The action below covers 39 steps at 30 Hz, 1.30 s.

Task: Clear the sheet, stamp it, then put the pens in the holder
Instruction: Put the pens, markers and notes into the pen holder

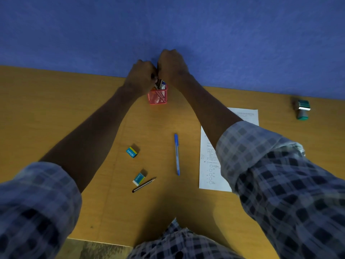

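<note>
A red mesh pen holder (157, 97) stands at the far edge of the table by the blue wall, with several pens sticking out of it. My left hand (141, 76) and my right hand (172, 65) are both curled over its top, gripping the pens; the fingertips are hidden. A blue pen (177, 154) lies in the middle of the table. A pencil (144, 185) lies nearer to me. The printed sheet (209, 165) lies to the right, partly under my right forearm. A green stamp (302, 109) lies on its side at the far right.
Two blue-and-yellow erasers lie on the wooden table (56, 113): one (132, 151) left of the blue pen, the other (139, 178) beside the pencil. The blue wall (168, 25) closes off the far side. My checked sleeves fill the near corners.
</note>
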Available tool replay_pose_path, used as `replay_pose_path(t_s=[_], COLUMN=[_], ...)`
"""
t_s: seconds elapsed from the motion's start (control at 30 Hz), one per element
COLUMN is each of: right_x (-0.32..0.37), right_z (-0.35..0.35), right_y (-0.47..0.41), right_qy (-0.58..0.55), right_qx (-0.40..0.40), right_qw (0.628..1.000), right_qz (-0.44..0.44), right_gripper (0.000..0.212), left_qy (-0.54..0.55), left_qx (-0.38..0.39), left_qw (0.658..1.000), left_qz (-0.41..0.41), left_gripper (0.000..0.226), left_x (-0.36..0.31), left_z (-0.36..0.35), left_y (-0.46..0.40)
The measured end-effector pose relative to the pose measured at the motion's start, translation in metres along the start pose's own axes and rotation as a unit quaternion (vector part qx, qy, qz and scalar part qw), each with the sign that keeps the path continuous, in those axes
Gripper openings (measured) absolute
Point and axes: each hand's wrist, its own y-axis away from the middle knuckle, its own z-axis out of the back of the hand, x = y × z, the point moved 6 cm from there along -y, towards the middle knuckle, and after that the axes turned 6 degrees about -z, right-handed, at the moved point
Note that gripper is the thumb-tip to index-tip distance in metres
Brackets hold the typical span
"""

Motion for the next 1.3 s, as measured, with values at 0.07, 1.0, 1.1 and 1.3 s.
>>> replay_pose_path(t_s=[0.07, 1.0, 1.1, 1.3], right_x=[0.002, -0.069, -0.078, -0.080], right_z=[-0.002, -0.077, -0.099, -0.112], right_y=[0.002, 0.117, 0.143, 0.166], right_qy=[0.010, 0.045, 0.039, -0.006], right_qx=[0.007, 0.097, 0.142, 0.120], right_qw=[1.000, 0.992, 0.985, 0.985], right_qz=[0.014, -0.061, -0.093, -0.123], right_gripper=[0.026, 0.027, 0.029, 0.022], left_qy=[0.012, -0.051, -0.059, -0.075], left_qx=[0.003, 0.137, 0.190, 0.196], left_qw=[1.000, 0.961, 0.947, 0.930], left_qz=[0.021, 0.235, 0.253, 0.301], left_gripper=[0.019, 0.048, 0.065, 0.063], left_x=[0.004, 0.041, 0.044, 0.046], left_z=[-0.006, -0.057, -0.073, -0.079], left_y=[0.004, 0.140, 0.171, 0.200])
